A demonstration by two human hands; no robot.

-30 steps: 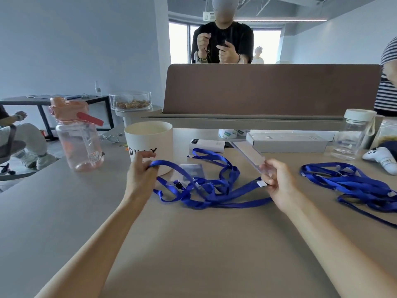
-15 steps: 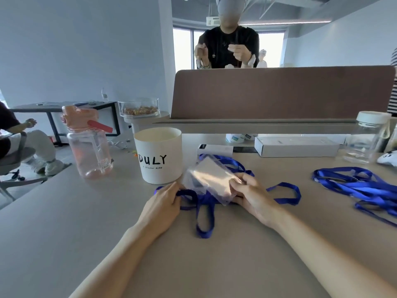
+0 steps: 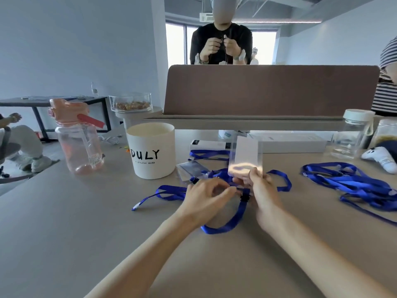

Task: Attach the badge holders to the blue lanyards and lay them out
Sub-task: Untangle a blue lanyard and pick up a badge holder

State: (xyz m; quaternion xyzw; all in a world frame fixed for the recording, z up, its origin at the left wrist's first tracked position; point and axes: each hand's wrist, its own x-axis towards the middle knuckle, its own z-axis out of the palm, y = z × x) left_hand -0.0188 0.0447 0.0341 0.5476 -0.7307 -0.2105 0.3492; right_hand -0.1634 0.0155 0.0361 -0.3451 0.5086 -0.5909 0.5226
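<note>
A clear plastic badge holder (image 3: 245, 155) stands upright in my right hand (image 3: 263, 188), which grips its lower edge. My left hand (image 3: 206, 196) is just left of it, fingers curled, pinching the clip end of a blue lanyard (image 3: 234, 220) that loops over the table in front of me. A black buckle (image 3: 245, 197) on that strap shows between my hands. Another clear badge holder (image 3: 191, 169) lies flat on the table behind my left hand. A pile of blue lanyards (image 3: 352, 183) lies to the right.
A white cup marked DULY (image 3: 151, 150) and a pink water bottle (image 3: 77, 140) stand to the left. White boxes (image 3: 290, 143), a clear jar (image 3: 352, 134) and a brown desk divider (image 3: 270, 91) stand behind. Other people sit and stand around.
My right hand has raised the badge holder from a slant to upright. My left hand moved right along the lanyard to its clip, and the strap now loops toward me.
</note>
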